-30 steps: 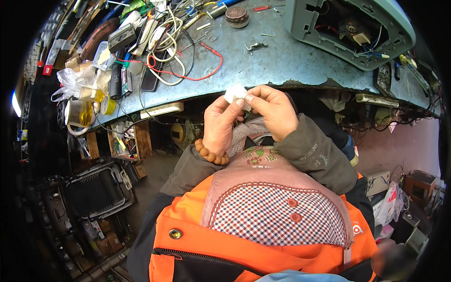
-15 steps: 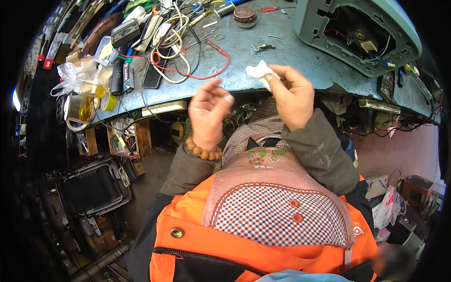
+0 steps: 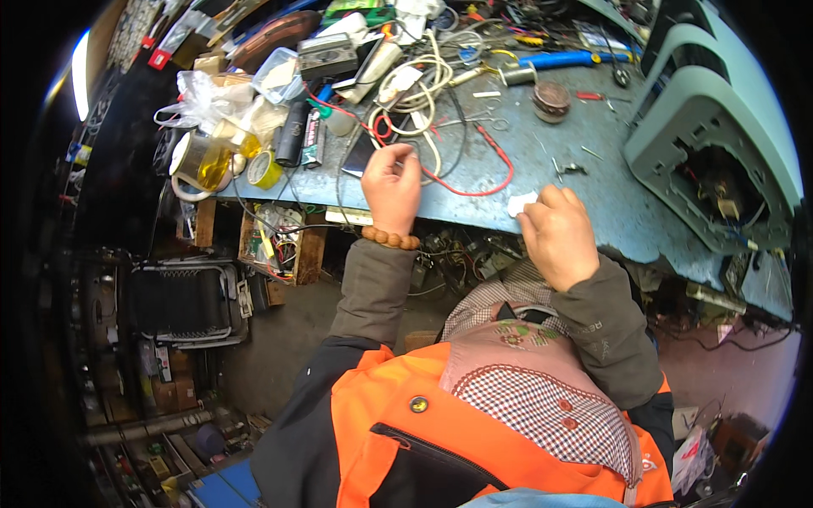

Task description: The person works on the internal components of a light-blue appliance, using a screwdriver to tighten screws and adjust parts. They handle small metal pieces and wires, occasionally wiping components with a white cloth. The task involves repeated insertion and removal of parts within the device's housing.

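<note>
My right hand (image 3: 561,237) is closed on a crumpled white tissue (image 3: 521,203) above the front edge of the blue-grey workbench (image 3: 457,207). My left hand (image 3: 393,188), with a wooden bead bracelet at the wrist, reaches over the bench edge, its fingers curled in. Whatever may be between those fingertips is too small or hidden to make out. Just beside that hand lies a dark phone (image 3: 357,157), partly covered, and a red test lead (image 3: 500,161) curves away to the right. A small dark metal part (image 3: 574,169) and a screw (image 3: 591,152) rest beyond the tissue.
A large grey-green appliance housing (image 3: 703,161) stands at the right. Tangled cream cable (image 3: 432,72), scissors (image 3: 487,118) and a round brown tin (image 3: 551,102) lie farther back. At left are a glass cup of yellow liquid (image 3: 203,161), yellow tape (image 3: 264,169) and a plastic bag (image 3: 207,106).
The view has swung left. My left hand has moved toward the phone and cables with its fingers drawn in. My right hand keeps the tissue, now turned knuckles-up and lower by the bench edge.
</note>
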The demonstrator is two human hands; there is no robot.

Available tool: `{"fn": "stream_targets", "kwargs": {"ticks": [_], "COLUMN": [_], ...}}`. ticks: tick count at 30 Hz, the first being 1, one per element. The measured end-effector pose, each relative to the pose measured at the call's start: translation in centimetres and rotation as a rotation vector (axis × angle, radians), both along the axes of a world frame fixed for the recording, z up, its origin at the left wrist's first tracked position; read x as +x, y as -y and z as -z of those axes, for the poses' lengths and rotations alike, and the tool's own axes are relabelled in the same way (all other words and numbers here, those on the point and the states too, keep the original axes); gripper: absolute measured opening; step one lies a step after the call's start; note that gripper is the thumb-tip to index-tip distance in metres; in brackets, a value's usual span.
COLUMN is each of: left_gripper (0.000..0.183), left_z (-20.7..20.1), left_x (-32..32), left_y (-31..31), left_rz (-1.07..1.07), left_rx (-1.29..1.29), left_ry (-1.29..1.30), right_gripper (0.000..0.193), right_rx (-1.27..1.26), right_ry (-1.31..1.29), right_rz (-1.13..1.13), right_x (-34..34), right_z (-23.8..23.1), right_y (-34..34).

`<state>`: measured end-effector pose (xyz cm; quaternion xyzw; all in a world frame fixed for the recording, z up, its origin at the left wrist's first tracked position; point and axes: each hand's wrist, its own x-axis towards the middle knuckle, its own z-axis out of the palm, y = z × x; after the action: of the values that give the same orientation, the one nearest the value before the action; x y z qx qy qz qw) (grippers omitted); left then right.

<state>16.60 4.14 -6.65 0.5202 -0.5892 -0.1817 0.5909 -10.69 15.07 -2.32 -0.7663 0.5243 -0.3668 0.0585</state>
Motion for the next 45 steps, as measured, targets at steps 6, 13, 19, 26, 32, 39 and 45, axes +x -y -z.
{"fn": "stream_targets", "kwargs": {"ticks": [6, 13, 19, 26, 32, 39, 45], "left_gripper": [0.008, 0.007, 0.007, 0.008, 0.008, 0.009, 0.01], "left_z": [-1.2, -1.8, -1.8, -1.4, -0.8, -0.6, -0.1], "left_x": [-0.3, -0.9, -0.6, -0.3, -0.5, 0.2, 0.2], "left_y": [-0.7, -0.8, -1.1, -1.1, 0.0, -0.5, 0.2], "left_rz": [-0.031, -0.015, -0.022, -0.033, -0.008, 0.006, 0.01], "left_rx": [0.011, -0.008, -0.006, 0.026, 0.036, 0.05, 0.055], "left_ry": [0.086, 0.085, 0.085, 0.126, 0.126, 0.029, 0.009], "right_gripper": [0.009, 0.008, 0.009, 0.011, 0.008, 0.001, 0.005], "right_rx": [0.045, 0.033, 0.101, 0.091, 0.039, 0.17, 0.113], "right_ry": [0.054, 0.097, -0.01, 0.032, 0.108, 0.069, 0.055], "right_rz": [-0.078, -0.072, -0.109, -0.158, -0.046, -0.09, -0.105], "right_x": [-0.3, 0.6, -0.8, 1.2, -0.2, -2.5, 1.5], "right_z": [-0.5, -0.1, -1.2, -0.7, 0.6, -0.2, 1.1], "right_y": [-1.1, 1.5, -0.3, 0.0, 2.9, 1.2, 3.2]}}
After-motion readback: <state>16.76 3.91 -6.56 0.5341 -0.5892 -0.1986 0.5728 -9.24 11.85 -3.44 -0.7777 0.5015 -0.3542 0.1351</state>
